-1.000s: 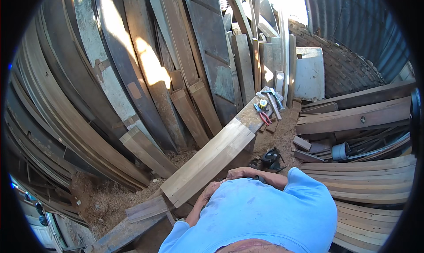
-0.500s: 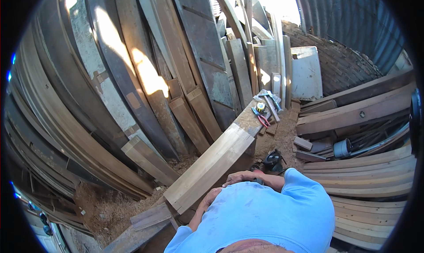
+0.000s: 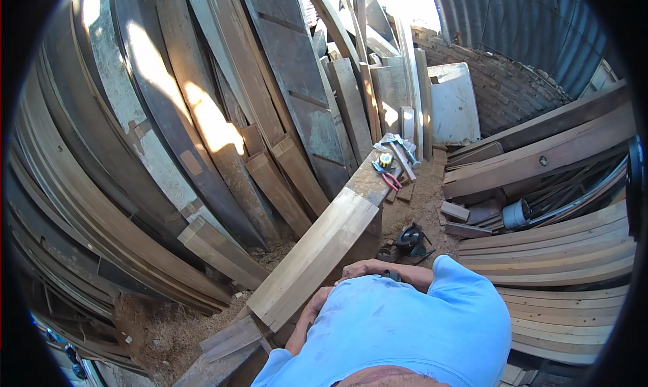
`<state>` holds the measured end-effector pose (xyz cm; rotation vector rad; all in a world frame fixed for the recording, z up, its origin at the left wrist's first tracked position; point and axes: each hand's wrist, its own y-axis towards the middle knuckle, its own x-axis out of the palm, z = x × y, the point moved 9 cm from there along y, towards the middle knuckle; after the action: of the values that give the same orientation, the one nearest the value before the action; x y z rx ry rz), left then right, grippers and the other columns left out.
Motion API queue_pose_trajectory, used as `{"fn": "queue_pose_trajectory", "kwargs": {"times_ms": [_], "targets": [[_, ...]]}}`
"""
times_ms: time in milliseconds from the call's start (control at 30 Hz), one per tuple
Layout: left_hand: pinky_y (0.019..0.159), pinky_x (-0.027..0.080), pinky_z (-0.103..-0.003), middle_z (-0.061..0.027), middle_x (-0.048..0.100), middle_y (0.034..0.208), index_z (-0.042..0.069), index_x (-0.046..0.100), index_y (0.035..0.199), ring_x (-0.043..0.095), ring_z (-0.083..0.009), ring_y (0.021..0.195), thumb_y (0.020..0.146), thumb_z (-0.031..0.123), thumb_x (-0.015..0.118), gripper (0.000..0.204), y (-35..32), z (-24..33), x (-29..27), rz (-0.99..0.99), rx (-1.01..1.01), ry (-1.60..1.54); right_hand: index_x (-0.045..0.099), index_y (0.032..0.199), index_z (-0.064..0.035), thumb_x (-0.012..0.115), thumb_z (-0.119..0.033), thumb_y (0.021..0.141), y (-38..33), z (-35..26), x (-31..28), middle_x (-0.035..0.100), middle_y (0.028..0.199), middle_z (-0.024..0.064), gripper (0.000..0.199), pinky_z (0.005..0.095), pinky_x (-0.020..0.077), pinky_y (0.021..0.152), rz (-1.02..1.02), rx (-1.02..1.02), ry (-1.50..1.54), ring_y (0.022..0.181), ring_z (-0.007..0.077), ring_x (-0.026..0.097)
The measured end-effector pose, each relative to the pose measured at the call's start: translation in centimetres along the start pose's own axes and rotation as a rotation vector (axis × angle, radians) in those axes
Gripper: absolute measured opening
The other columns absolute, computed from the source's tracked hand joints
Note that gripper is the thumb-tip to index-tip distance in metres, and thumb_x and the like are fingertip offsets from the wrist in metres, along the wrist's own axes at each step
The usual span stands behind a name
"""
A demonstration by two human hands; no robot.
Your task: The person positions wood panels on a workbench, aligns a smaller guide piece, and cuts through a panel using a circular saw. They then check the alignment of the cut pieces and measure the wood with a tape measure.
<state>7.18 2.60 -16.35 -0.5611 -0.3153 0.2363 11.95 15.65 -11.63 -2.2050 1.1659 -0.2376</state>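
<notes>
My left hand [image 3: 320, 296] is low in front of my body, close to the near side of a long pale wooden beam [image 3: 314, 255]. My blue shirt hides most of its fingers. At waist height my right hand [image 3: 356, 268] has its visible fingers curled inward, and whatever they may hold is hidden behind the shirt. A dark band circles the right wrist. The beam lies at a slant on a narrow bench [image 3: 364, 181], its near end toward my left. Beyond my right hand, a black power tool [image 3: 410, 242] rests low among wood shavings.
Pliers with red handles [image 3: 391, 180], a yellow tape measure [image 3: 385, 159] and a metal tool [image 3: 407, 147] lie at the bench's far end. Tall planks [image 3: 297, 83] lean along the left and back. Stacked boards [image 3: 547, 249] fill the right side. Shavings [image 3: 162, 326] cover the ground.
The surroundings have shifted slightly left in view as my head turned. Both hands stay close to my body with little visible movement.
</notes>
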Motion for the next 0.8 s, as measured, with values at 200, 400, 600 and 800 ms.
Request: {"fn": "queue_pose_trajectory", "kwargs": {"times_ms": [200,400,600,800], "targets": [[0.092,0.052,-0.035,-0.0124,0.075,0.103,-0.003,0.075,0.103,0.068,-0.0225,0.098,0.105,0.03,0.05,0.041,-0.2,0.1,-0.2,0.016,0.021,0.021,0.076,0.096,0.0006,0.059,-0.054,0.101,0.4,-0.5,-0.1,0.069,0.078,0.0054,0.058,0.0384,0.0464,0.062,0.0,-0.026,0.009,0.072,0.0151,0.06],[0.092,0.052,-0.035,-0.0126,0.075,0.102,-0.004,0.075,0.102,0.068,-0.0225,0.097,0.105,0.029,0.05,0.041,-0.8,1.5,0.0,0.038,0.096,0.096,0.076,0.097,0.001,0.059,-0.055,0.101,0.9,-0.6,-0.1,0.069,0.078,0.0056,0.059,0.0385,0.0465,0.062,0.016,-0.072,0.039,0.073,0.0153,0.06],[0.09,0.053,-0.036,-0.0125,0.074,0.097,-0.002,0.074,0.098,0.069,-0.0229,0.092,0.103,0.029,0.053,0.038,-4.7,4.6,-2.5,0.337,0.281,0.029,0.076,0.097,0.0013,0.059,-0.056,0.101,0.6,0.3,-0.8,0.069,0.079,0.0059,0.06,0.0385,0.0465,0.062,0.133,-0.169,0.148,0.073,0.0155,0.06],[0.074,0.055,-0.039,-0.0124,0.07,0.087,0.002,0.068,0.101,0.067,-0.0245,0.08,0.093,0.03,0.064,0.03,-21.9,-5.6,-19.8,1.452,0.231,-0.057,0.072,0.088,0.0036,0.06,-0.046,0.099,-2.1,1.2,-4.1,0.07,0.078,0.0094,0.052,0.0404,0.0515,0.068,0.439,-0.002,0.222,0.076,0.0169,0.063]]}}
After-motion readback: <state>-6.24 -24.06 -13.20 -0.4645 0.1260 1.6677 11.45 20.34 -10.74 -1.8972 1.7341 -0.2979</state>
